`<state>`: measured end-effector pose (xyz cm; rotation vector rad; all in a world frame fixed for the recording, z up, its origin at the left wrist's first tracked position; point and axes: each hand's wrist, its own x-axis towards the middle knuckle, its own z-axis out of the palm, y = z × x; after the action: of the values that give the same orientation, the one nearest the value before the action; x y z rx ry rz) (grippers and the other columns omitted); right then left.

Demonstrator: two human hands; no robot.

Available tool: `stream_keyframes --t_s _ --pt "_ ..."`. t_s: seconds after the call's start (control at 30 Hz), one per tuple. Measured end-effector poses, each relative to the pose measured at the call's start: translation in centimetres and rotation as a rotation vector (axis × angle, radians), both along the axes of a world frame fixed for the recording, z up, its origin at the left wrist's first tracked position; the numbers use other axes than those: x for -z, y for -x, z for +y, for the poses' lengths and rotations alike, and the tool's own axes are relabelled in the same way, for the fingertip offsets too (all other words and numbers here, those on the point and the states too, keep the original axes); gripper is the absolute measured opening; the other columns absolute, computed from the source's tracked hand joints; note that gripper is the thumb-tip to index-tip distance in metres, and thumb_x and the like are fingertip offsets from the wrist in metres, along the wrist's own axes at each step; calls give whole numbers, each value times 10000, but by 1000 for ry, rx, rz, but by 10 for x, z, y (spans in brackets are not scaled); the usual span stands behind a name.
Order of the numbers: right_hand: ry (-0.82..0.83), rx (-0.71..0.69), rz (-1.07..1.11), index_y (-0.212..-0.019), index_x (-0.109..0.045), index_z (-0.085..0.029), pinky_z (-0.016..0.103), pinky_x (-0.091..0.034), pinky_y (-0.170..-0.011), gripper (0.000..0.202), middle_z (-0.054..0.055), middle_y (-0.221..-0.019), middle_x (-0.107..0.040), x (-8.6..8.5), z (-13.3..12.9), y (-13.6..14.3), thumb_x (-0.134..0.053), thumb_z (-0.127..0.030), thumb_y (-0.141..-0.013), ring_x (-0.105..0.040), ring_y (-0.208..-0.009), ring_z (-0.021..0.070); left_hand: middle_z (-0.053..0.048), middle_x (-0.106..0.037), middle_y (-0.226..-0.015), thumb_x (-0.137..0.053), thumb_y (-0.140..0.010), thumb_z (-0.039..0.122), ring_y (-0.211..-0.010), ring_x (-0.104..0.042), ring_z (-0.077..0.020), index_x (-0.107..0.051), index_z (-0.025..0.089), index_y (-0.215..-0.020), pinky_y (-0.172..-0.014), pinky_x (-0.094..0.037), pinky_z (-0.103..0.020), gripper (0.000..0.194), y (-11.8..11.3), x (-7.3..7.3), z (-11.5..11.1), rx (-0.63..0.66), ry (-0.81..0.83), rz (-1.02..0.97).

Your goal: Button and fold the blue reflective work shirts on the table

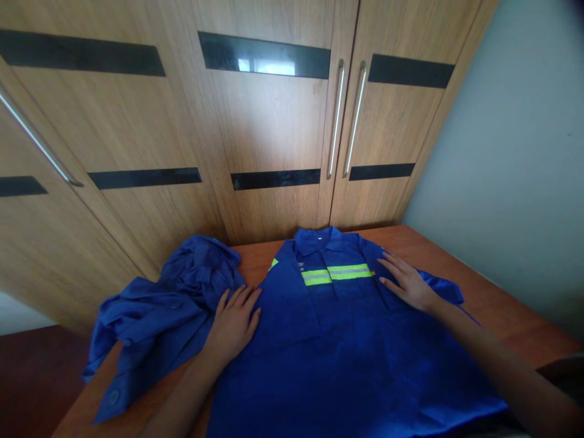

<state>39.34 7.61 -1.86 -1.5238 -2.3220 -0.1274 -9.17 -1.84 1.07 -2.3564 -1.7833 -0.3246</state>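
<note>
A blue work jacket with a collar and yellow-green reflective strips lies spread front side up on a reddish-brown wooden table. My left hand rests at its left edge, fingers apart and holding nothing. On the right side of the chest, beside the reflective strip, my right hand lies with its fingers stretched out. A crumpled blue garment with buttons sits left of my left hand, partly hanging over the table's left edge.
Behind the table stands a wooden wardrobe with black strips and metal handles. A pale wall runs along the right. Dark reddish floor shows at the lower left.
</note>
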Motion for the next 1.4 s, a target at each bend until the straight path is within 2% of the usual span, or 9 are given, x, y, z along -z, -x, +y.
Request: stream_keyframes --t_s 0.17,0.37,0.53,0.7,0.83,0.93,1.07,1.23,1.4 --pt "126 67 -72 -1434 -390 -282 562 -305 -1095 585 78 -1504 -384 27 2 3 -300 -585 -942 -329 -1389 287 -109 -568 -1357 -388 -941 346 -1297 -460 -272 -492 190 -1357 -1121 -232 -513 456 3 -2 0 6 8 -10" --pt "115 53 -98 -1443 -384 -265 542 -302 -1102 600 89 -1515 -363 28 0 0 -298 -585 -943 -320 -1394 283 -107 -710 -1072 -374 -940 261 -1094 -562 -298 -579 211 -1253 -936 -358 -492 377 -7 -21 4 -64 -45 16" --pt "115 46 -105 -1442 -387 -253 537 -298 -1105 611 95 -1516 -359 30 -2 1 -301 -591 -941 -312 -1397 286 -107 -698 -983 -389 -934 276 -919 -614 -266 -576 200 -1242 -796 -413 -395 368 -11 -27 22 -73 19 48" --pt "113 41 -97 -1440 -389 -258 548 -309 -1096 606 99 -1510 -369 30 -3 1 -307 -590 -940 -332 -1387 293 -105 -656 -1064 -389 -927 254 -982 -607 -261 -601 200 -1198 -815 -432 -386 348 -6 -15 34 -58 26 18" --pt "113 45 -91 -1443 -383 -260 548 -305 -1097 606 100 -1510 -368 29 -3 2 -311 -588 -939 -321 -1393 289 -111 -633 -1168 -387 -927 247 -1070 -575 -266 -567 208 -1256 -888 -428 -409 377 -7 -15 28 -41 -21 3" --pt "113 44 -85 -1442 -383 -280 551 -309 -1093 589 94 -1511 -369 29 -3 2 -309 -582 -941 -326 -1391 287 -115 -526 -1368 -407 -929 269 -1236 -480 -278 -527 218 -1312 -1003 -377 -435 404 -15 -18 23 38 -71 8" --pt "109 39 -88 -1440 -390 -277 551 -328 -1082 587 92 -1506 -377 29 -3 1 -316 -577 -941 -331 -1388 291 -105 -374 -1512 -451 -924 393 -1356 -366 -293 -459 254 -1389 -1092 -295 -487 485 -25 -11 23 118 1 2" --pt "120 43 -97 -1444 -387 -255 545 -320 -1092 609 90 -1511 -369 27 -3 1 -309 -589 -941 -326 -1390 291 -125 -432 -1473 -410 -939 443 -1334 -405 -293 -461 239 -1394 -1112 -252 -523 501 -25 0 26 90 85 1" --pt "136 45 -96 -1446 -381 -246 543 -305 -1100 617 93 -1520 -351 27 -4 2 -286 -594 -946 -306 -1400 289 -124 -456 -1445 -456 -919 400 -1309 -428 -282 -476 219 -1368 -1098 -301 -479 484 -25 -7 26 84 50 -44"
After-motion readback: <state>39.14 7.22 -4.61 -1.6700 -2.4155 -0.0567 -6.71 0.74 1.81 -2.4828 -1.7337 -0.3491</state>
